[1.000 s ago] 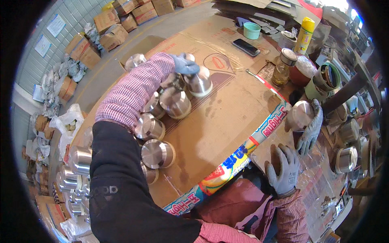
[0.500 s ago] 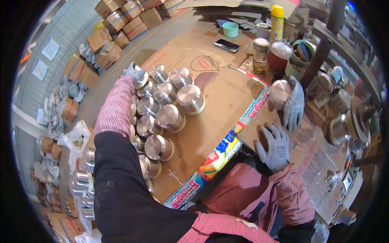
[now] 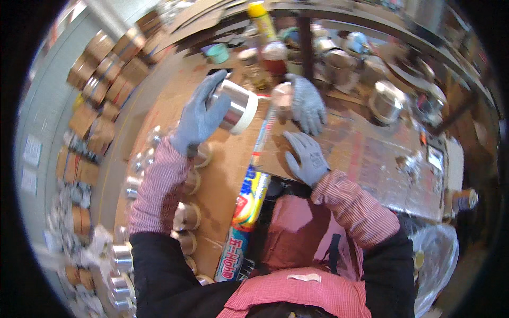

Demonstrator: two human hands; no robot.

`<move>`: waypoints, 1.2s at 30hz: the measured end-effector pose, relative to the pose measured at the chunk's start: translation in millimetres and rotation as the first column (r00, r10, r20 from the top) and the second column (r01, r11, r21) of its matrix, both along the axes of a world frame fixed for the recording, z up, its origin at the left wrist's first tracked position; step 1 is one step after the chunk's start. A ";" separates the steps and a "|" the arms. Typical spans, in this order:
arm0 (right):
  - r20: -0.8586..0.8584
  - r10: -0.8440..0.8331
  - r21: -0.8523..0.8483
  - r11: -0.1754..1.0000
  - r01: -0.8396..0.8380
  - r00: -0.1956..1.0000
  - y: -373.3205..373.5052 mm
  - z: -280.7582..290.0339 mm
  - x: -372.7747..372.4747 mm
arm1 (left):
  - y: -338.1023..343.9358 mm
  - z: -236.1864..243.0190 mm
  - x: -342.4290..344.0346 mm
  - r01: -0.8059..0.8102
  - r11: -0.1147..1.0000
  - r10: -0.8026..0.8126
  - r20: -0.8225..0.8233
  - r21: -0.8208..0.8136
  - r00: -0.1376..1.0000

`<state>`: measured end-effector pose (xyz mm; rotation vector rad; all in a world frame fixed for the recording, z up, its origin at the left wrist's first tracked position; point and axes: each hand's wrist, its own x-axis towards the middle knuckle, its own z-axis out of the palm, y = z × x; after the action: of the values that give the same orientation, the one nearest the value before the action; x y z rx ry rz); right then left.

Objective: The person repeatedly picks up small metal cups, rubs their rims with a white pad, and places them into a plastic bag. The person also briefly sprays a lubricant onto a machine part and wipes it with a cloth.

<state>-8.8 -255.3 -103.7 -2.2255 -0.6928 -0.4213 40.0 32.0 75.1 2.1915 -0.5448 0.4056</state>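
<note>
My left hand (image 3: pixel 201 119), in a grey-blue glove, is closed round a silver metal cylinder (image 3: pixel 239 112) with a white rim, held raised and tilted above the cardboard. My gloved right hand (image 3: pixel 306 159) is open, fingers apart and slightly curved, on the right-hand cardboard surface. Just behind it, a loose grey glove (image 3: pixel 308 103) rests against a metal cylinder (image 3: pixel 282 99). Similar cylinders (image 3: pixel 186 216) stand on the left cardboard (image 3: pixel 212 237), partly hidden by my left arm. A colourful printed strip (image 3: pixel 245 212) runs along that cardboard's edge.
At the back are a yellow spray can (image 3: pixel 260 18), a turquoise tub (image 3: pixel 217 53), jars and several metal pots (image 3: pixel 384 103) beside a dark upright bar (image 3: pixel 305 45). Cardboard boxes (image 3: pixel 85 119) pile up beyond the table at left. Clear plastic sheeting (image 3: pixel 435 254) hangs at lower right.
My left hand has come from the far left group of cylinders toward the middle, now carrying one in the air. The view has swung round; my right hand stays in about the same place.
</note>
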 end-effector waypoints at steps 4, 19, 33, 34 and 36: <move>-0.111 -0.322 0.599 0.733 0.322 0.940 -19.6 -0.7 -5.3 | -87.1 -35.3 -21.1 0.119 0.991 -0.120 0.009 0.058 0.993; -0.171 -0.556 0.656 0.552 0.515 0.814 -155.7 19.9 -20.3 | -186.1 -166.9 -85.0 -0.069 0.967 0.035 -0.142 -0.245 0.989; -0.342 -0.719 0.380 0.483 0.789 0.605 -204.5 56.0 94.7 | -260.2 -126.0 -19.3 -0.051 0.919 0.095 0.093 -0.392 0.991; -0.191 -0.737 0.524 0.482 0.702 0.648 -202.4 61.0 85.5 | -272.7 -125.1 -0.8 -0.039 0.895 0.103 0.122 -0.444 0.987; -0.119 -0.649 0.719 0.465 0.516 0.751 -201.8 64.9 41.3 | -292.2 -125.5 24.8 -0.060 0.866 0.110 0.071 -0.496 0.991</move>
<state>32.5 -457.1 -38.8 -1.5748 0.2306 -1.0502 64.8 -260.2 -50.4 1.7081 -0.3461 0.6281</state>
